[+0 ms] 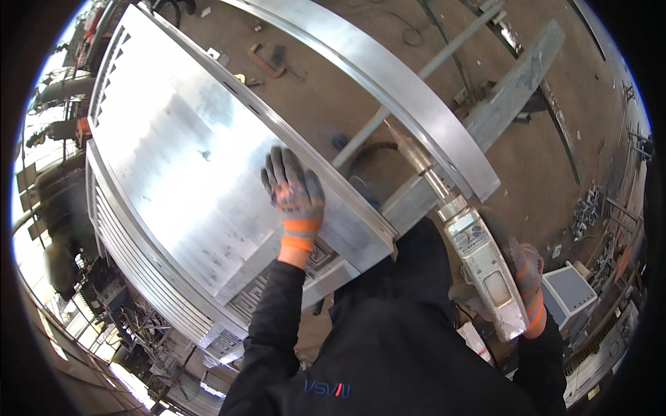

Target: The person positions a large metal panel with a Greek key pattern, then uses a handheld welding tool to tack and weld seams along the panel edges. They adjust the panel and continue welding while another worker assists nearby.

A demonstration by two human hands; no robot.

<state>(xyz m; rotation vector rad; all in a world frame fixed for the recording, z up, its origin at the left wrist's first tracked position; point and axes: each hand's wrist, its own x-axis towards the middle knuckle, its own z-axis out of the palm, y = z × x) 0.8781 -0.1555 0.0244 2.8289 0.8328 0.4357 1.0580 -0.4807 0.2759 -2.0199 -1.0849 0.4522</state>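
Observation:
My left hand (297, 191), in a grey and orange work glove, lies flat with fingers stretched on a broad, shiny metal panel (187, 152). The panel is part of a large frame with slatted sides and a key-pattern strip (316, 256) near its close end. My right hand (533, 288), gloved the same way, is wrapped round a handheld laser welding gun (485, 263). Its copper-coloured nozzle (411, 149) points up and left, apart from the panel, over a gap beside a curved metal strip. Part of the right-hand grip is hidden behind the gun's body.
The long curved metal strip (409, 87) arches across the upper middle, resting over steel beams (517, 90). On the brown floor lie a C-clamp (267, 64) and cables. A grey-white box (569, 295) stands at lower right, near scattered metal pieces (588, 211).

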